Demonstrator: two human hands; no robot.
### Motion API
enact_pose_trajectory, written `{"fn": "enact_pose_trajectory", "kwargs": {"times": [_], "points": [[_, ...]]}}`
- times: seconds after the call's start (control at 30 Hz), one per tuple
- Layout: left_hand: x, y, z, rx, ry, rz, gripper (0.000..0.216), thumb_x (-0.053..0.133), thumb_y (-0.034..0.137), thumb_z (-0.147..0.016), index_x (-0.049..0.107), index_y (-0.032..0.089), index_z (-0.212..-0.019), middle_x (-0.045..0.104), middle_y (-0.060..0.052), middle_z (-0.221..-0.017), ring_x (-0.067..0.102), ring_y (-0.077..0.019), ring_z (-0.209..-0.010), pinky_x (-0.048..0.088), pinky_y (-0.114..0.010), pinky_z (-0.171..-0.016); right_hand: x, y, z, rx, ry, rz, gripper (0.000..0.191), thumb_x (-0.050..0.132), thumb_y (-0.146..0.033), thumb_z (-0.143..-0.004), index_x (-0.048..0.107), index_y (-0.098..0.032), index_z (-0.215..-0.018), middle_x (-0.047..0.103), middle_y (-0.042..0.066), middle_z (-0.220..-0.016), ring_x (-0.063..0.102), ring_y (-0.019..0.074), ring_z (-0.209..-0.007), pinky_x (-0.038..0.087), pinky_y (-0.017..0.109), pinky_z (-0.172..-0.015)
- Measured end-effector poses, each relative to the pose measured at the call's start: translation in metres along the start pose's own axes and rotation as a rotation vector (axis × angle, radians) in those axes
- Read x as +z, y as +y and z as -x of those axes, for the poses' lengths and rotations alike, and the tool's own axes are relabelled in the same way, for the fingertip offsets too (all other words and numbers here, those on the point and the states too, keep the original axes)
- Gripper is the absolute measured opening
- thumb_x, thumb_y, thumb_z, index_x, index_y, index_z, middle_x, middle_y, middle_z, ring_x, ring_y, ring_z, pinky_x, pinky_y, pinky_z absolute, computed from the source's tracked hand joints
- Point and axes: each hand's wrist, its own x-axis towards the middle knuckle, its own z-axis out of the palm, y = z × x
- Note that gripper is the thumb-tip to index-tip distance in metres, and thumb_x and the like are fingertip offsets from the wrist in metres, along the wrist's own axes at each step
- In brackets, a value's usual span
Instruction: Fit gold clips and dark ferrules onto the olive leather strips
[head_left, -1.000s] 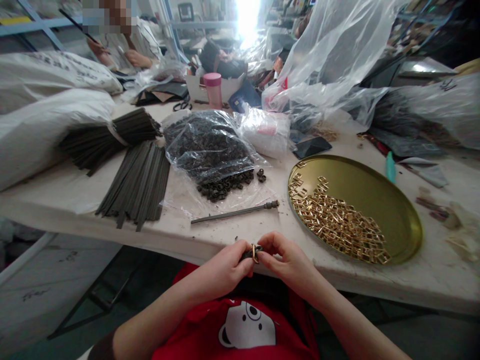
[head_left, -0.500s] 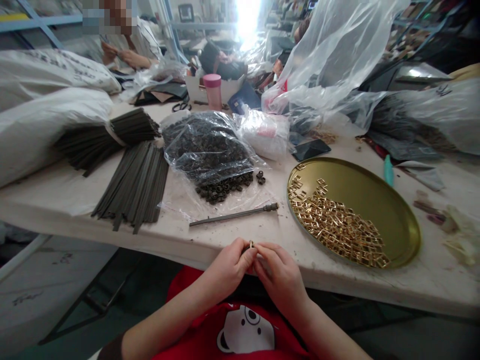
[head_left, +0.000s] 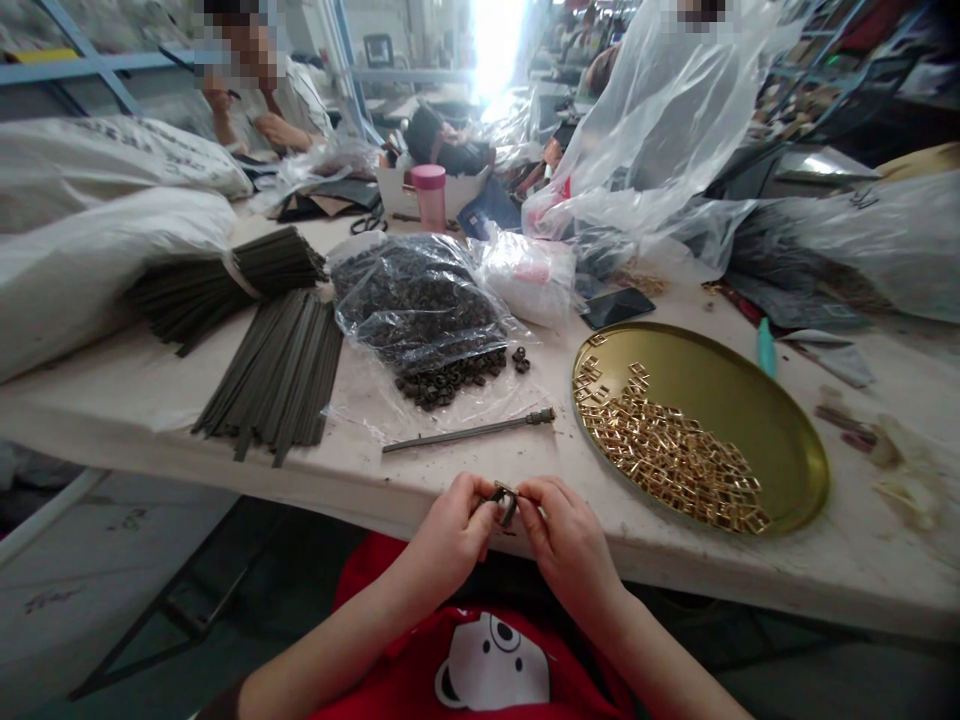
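Observation:
At the table's front edge, my left hand (head_left: 456,528) pinches a dark narrow strap (head_left: 510,512) close to a small gold buckle (head_left: 504,488). The fingertips of my right hand (head_left: 564,528) are closed on the buckle's other side, with the strap bent down between both hands. Just beyond them lies a finished-looking strap (head_left: 469,432) with metal at its right end. A round gold tray (head_left: 780,430) to the right bears a heap of gold buckles (head_left: 675,460). Small dark loops (head_left: 450,380) spill from a clear plastic bag (head_left: 420,290).
Loose dark strips (head_left: 277,375) and a banded bundle (head_left: 232,275) lie left, beside white sacks (head_left: 112,250). Behind stand a pink-lidded jar (head_left: 430,200), a dark flat phone-like object (head_left: 617,307) and clear plastic sheeting (head_left: 645,130). A person (head_left: 277,120) sits across the table.
My hands have drawn slightly apart, and the buckle with the bent dark strap now shows between them. The view has shifted a little. Across the table, the person's hand has moved.

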Motion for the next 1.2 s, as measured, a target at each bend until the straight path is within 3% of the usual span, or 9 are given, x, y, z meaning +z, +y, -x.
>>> {"fn": "enact_pose_trajectory", "kwargs": {"times": [0.13, 0.27, 0.37, 0.47, 0.63, 0.8, 0.97, 1.07, 1.2], "points": [[0.001, 0.003, 0.002, 0.07, 0.041, -0.031, 0.023, 0.041, 0.026, -0.085, 0.039, 0.017, -0.106, 0.057, 0.001, -0.072, 0.053, -0.0113, -0.061, 0.041, -0.022, -0.059, 0.001, -0.006, 0.0, 0.091, 0.003, -0.164, 0.009, 0.046, -0.015, -0.081, 0.052, -0.019, -0.077, 0.059, 0.006, -0.08, 0.055, 0.0178, -0.076, 0.045, 0.03, -0.069], [-0.007, 0.007, 0.002, 0.174, -0.045, -0.194, 0.042, 0.037, 0.022, -0.087, 0.031, 0.02, -0.128, 0.063, -0.005, -0.094, 0.058, -0.0157, -0.084, 0.042, -0.027, -0.076, 0.002, -0.004, -0.004, 0.308, -0.04, -0.459, 0.009, 0.051, -0.022, -0.08, 0.052, -0.019, -0.072, 0.058, 0.002, -0.072, 0.055, 0.0152, -0.069, 0.044, 0.028, -0.066], [-0.014, 0.008, -0.002, 0.282, -0.147, -0.277, 0.036, 0.036, 0.019, -0.087, 0.047, 0.023, -0.121, 0.06, -0.006, -0.111, 0.055, -0.017, -0.097, 0.04, -0.027, -0.084, 0.002, 0.003, -0.012, 0.504, -0.104, -0.722, 0.018, 0.056, -0.033, -0.077, 0.051, -0.018, -0.07, 0.056, -0.001, -0.063, 0.052, 0.013, -0.06, 0.042, 0.026, -0.059], [-0.018, 0.008, -0.008, 0.304, -0.213, -0.277, 0.033, 0.037, 0.017, -0.086, 0.054, 0.025, -0.113, 0.065, -0.002, -0.099, 0.058, -0.0147, -0.087, 0.041, -0.023, -0.078, 0.003, 0.01, -0.021, 0.645, -0.157, -0.908, 0.027, 0.064, -0.04, -0.07, 0.049, -0.017, -0.07, 0.054, -0.003, -0.062, 0.05, 0.0112, -0.059, 0.04, 0.024, -0.056], [-0.02, 0.008, -0.019, 0.203, -0.192, -0.147, 0.023, 0.041, 0.014, -0.081, 0.056, 0.02, -0.098, 0.063, 0.0, -0.091, 0.056, -0.0135, -0.082, 0.041, -0.022, -0.074, 0.006, 0.021, -0.031, 0.681, -0.23, -0.976, 0.035, 0.066, -0.046, -0.066, 0.047, -0.018, -0.072, 0.05, -0.005, -0.061, 0.047, 0.0089, -0.055, 0.038, 0.022, -0.055], [-0.023, 0.01, -0.031, 0.049, -0.185, -0.056, 0.015, 0.041, 0.027, -0.083, 0.052, 0.018, -0.088, 0.056, 0.003, -0.064, 0.051, -0.0123, -0.063, 0.038, -0.022, -0.062, -0.007, 0.05, -0.065, 0.442, -0.24, -0.641, 0.021, 0.053, -0.039, -0.079, 0.051, -0.018, -0.074, 0.051, -0.002, -0.063, 0.049, 0.0117, -0.059, 0.04, 0.024, -0.057], [-0.022, 0.012, -0.045, -0.023, -0.144, 0.012, 0.018, 0.043, 0.031, -0.081, 0.052, 0.017, -0.087, 0.053, 0.004, -0.058, 0.046, -0.0112, -0.057, 0.034, -0.022, -0.057, -0.009, 0.085, -0.139, 0.188, -0.121, 0.245, 0.013, 0.043, -0.024, -0.085, 0.055, -0.018, -0.086, 0.059, 0.004, -0.082, 0.055, 0.015, -0.074, 0.041, 0.025, -0.067], [-0.022, 0.013, -0.052, -0.036, -0.126, 0.048, 0.021, 0.044, 0.034, -0.08, 0.053, 0.016, -0.086, 0.051, 0.005, -0.056, 0.044, -0.0102, -0.053, 0.032, -0.021, -0.054, 0.006, 0.096, -0.17, 0.175, -0.15, 0.384, 0.011, 0.049, -0.019, -0.081, 0.058, -0.015, -0.087, 0.06, 0.01, -0.091, 0.056, 0.0204, -0.081, 0.039, 0.029, -0.071], [-0.026, 0.016, -0.056, -0.07, -0.092, 0.089, 0.02, 0.048, 0.033, -0.078, 0.054, 0.015, -0.082, 0.048, 0.006, -0.052, 0.043, -0.009, -0.05, 0.032, -0.021, -0.054, 0.019, 0.1, -0.176, 0.155, -0.208, 0.489, 0.011, 0.05, -0.018, -0.081, 0.059, -0.014, -0.086, 0.062, 0.012, -0.089, 0.057, 0.0234, -0.082, 0.038, 0.03, -0.07]]}}
